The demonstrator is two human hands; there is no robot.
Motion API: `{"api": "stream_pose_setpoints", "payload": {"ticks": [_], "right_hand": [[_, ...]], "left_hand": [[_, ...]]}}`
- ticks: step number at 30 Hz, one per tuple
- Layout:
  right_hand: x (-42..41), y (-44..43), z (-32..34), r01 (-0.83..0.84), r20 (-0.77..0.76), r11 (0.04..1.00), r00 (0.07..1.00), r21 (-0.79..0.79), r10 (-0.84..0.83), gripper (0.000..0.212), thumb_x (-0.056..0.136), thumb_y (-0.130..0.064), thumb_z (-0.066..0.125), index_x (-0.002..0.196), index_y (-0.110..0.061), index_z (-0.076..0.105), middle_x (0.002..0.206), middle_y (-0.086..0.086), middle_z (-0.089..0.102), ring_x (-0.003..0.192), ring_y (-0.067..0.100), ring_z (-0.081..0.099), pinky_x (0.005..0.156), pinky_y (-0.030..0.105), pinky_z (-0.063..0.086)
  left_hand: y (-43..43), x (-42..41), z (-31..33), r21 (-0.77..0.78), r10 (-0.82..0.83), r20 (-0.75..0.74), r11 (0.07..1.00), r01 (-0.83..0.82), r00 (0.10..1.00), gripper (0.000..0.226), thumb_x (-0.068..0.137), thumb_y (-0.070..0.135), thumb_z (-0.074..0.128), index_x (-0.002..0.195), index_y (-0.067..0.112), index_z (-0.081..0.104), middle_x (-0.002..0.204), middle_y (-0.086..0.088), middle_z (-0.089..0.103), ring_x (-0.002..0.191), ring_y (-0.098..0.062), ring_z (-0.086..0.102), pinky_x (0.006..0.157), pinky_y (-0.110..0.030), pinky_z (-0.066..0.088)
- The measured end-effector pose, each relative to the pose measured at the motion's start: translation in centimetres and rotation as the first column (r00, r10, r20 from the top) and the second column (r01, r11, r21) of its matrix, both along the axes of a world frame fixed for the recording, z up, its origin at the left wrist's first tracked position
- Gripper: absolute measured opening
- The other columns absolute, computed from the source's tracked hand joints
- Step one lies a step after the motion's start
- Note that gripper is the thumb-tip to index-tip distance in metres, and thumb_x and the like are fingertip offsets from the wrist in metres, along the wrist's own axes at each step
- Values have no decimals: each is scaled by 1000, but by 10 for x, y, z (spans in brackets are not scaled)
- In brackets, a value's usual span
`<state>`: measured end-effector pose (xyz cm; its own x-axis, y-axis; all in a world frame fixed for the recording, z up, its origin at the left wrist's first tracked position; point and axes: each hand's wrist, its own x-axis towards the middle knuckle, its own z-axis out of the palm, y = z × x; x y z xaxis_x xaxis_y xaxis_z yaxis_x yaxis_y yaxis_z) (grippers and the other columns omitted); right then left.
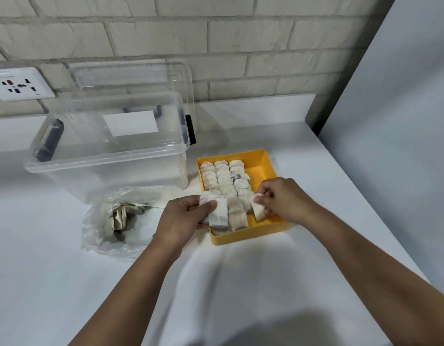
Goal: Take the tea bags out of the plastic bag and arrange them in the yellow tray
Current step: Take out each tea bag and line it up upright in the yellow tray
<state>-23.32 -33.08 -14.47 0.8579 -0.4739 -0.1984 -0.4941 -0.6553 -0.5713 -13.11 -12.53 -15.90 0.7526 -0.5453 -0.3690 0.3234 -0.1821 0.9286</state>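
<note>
Your two hands each hold a tea bag at the near end of the yellow tray (pixel 264 162).

Your left hand (pixel 183 217) curls thumb and fingers round a flat, papery tea bag (pixel 219 214) at the tray's seven o'clock corner. Your right hand (pixel 282 198) pinches a second tea bag (pixel 258 211) at its five o'clock side. The tray is square, smooth, hard plastic. Inside, pale speckled sachets (pixel 223 178) overlap in three rows, leaving a bare yellow strip at three o'clock. At the tray's nine o'clock lies the crumpled, cloudy plastic bag (pixel 108 228), more sachets inside. A clear lidded box (pixel 108 151) stands at ten o'clock on the white counter (pixel 328 196).
</note>
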Motion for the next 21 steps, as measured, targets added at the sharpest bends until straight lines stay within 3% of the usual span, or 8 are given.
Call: {"api": "stream_pose_setpoints", "payload": {"ticks": [2, 8, 14, 18, 19, 21], "right_hand": [[3, 3, -13, 14, -21, 1000, 1000, -18, -15, 9, 90, -24, 66, 90, -15, 67, 75, 2, 69, 73, 20, 68, 79, 40, 57], [14, 12, -27, 99, 3, 985, 995, 142, -101, 15, 95, -18, 60, 84, -23, 51, 69, 7, 71, 54, 17, 66, 66, 32, 57], [22, 14, -32, 145, 32, 984, 988, 100, -149, 13, 93, -21, 64, 88, -17, 53, 72, 5, 69, 55, 17, 67, 61, 29, 56], [20, 14, -27, 160, 119, 987, 980, -13, -158, 21, 88, -30, 70, 99, -17, 58, 98, -1, 61, 77, 12, 62, 73, 26, 50], [19, 16, -21, 176, 174, 984, 969, 5, -174, 23, 86, -32, 71, 101, -17, 61, 99, -3, 60, 80, 10, 59, 72, 22, 47], [14, 24, -4, 170, 247, 938, 936, 302, -249, 23, 83, -32, 75, 98, -16, 66, 93, -2, 63, 69, 10, 59, 61, 22, 49]], "left_hand": [[-1, 1, -1, 12, 6, 17, 1000, -6, 1000, 13, 89, 12, 71, 100, 7, 76, 89, -8, 78, 86, -25, 75, 81, -37, 60], [0, 5, 2, 35, -1, 82, 999, -2, 997, 6, 89, 13, 71, 91, 11, 77, 83, -4, 78, 80, -20, 75, 75, -31, 61], [0, 5, 2, 14, -6, 42, 1000, 5, 999, 8, 88, 12, 72, 94, 10, 77, 88, -7, 78, 85, -23, 75, 78, -34, 61], [1, 3, 8, -17, -6, -16, 1000, 6, 1000, 9, 87, 12, 73, 94, 10, 77, 88, -7, 78, 82, -20, 76, 75, -29, 62], [0, 3, 10, -22, -1, -29, 1000, 0, 1000, 9, 86, 12, 73, 94, 10, 77, 86, -6, 79, 79, -17, 76, 71, -26, 62], [-2, 1, 14, -36, 17, -56, 999, -19, 998, 8, 86, 11, 74, 93, 10, 77, 84, -5, 78, 74, -14, 75, 62, -22, 60]]}}
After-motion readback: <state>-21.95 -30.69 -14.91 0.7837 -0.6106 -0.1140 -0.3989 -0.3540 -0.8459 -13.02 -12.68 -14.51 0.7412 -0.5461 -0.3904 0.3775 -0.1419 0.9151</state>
